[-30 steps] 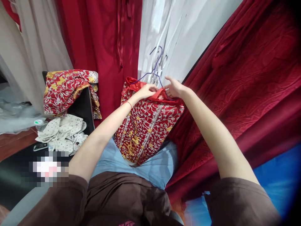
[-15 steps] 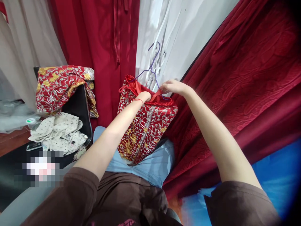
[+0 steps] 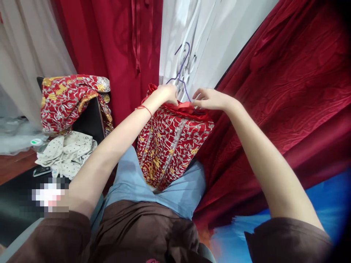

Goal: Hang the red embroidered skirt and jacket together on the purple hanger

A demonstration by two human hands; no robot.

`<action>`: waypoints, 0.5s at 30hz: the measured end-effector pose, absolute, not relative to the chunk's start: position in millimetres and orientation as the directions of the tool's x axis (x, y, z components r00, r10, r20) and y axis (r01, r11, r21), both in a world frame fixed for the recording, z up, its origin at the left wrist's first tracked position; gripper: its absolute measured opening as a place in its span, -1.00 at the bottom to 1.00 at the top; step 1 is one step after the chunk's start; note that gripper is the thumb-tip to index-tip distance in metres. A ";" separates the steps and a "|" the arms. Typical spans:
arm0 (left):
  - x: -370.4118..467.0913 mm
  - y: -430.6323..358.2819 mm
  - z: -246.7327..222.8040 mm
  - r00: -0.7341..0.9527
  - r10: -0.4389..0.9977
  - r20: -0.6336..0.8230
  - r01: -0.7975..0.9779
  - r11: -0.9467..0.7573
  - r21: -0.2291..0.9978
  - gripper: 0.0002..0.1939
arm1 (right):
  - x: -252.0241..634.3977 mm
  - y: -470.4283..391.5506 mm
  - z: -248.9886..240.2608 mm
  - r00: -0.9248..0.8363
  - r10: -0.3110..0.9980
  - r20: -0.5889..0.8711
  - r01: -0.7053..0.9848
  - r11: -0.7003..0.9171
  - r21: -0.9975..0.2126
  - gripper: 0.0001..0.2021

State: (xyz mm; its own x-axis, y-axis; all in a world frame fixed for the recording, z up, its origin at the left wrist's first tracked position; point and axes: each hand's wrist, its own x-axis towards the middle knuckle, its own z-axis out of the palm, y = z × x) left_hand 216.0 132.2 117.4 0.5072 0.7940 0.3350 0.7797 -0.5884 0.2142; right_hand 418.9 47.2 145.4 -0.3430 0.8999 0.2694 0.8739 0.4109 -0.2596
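garment [image 3: 171, 146] around hanger [image 3: 179, 76], left hand [image 3: 170, 94] at edge

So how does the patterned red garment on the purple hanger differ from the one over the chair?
The hanger garment is spread on the purple hanger, while the chair garment is draped over the dark chair back. Both hands are at the hanger garment's top edge, while neither is near the chair garment. Both are red with silver and gold patterning.
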 end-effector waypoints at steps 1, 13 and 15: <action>217.0 126.7 120.6 0.476 0.773 0.420 0.774 -0.595 0.217 -0.83 | 424.9 48.7 146.9 -0.336 0.913 0.233 0.879 0.393 -0.270 -0.69; 240.0 142.8 80.6 0.472 0.646 0.600 0.377 -0.763 0.525 -0.82 | 447.8 53.7 147.9 -0.137 0.984 0.117 0.990 0.139 -0.008 -0.83; 250.8 148.2 81.5 0.335 0.713 0.616 0.371 -0.701 0.609 -0.79 | 459.0 59.5 145.8 -0.155 0.951 0.267 0.987 0.161 -0.001 -0.77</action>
State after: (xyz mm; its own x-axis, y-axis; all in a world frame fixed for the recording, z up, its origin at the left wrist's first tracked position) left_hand 250.8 148.2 81.5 0.3354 0.7132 0.6155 0.3711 -0.7006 0.6095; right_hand 459.0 59.5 145.8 -0.1548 0.9512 0.2671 0.9870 0.1609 -0.0012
